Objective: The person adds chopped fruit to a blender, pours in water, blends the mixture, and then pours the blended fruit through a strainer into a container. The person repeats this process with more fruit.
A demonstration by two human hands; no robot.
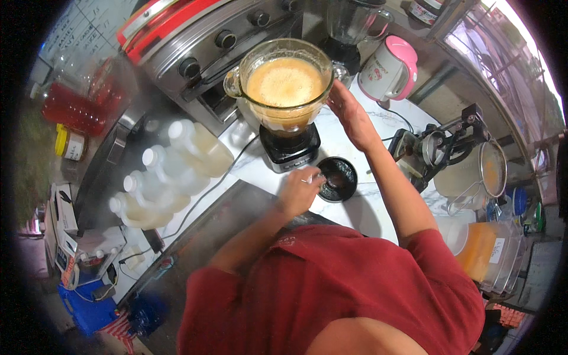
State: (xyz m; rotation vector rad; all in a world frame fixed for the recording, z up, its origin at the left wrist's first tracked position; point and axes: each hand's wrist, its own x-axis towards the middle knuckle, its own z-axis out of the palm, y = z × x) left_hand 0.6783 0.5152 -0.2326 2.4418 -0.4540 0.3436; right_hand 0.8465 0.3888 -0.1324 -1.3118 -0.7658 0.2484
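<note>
A glass blender jar [290,115] holds a frothy, tan-orange liquid and has no lid on top. It stands on a black and silver blender base [290,151]. My right hand [350,117] is raised against the jar's right side, near a glass handle; its fingertips are partly hidden, so its grip is unclear. Down in front of the base, my left hand [299,193] has curled fingers at the left rim of a round black lid [338,179] lying on the counter. Something small and pale shows at those fingers, too blurred to name.
Several plastic jugs [166,164] of pale liquid line the left, beside a power cord [208,188]. A steel oven [208,57] stands behind. Rightward are a pink and white electric kettle [384,69], a manual citrus press [437,148], a strainer [491,168] and an orange-filled container [477,248].
</note>
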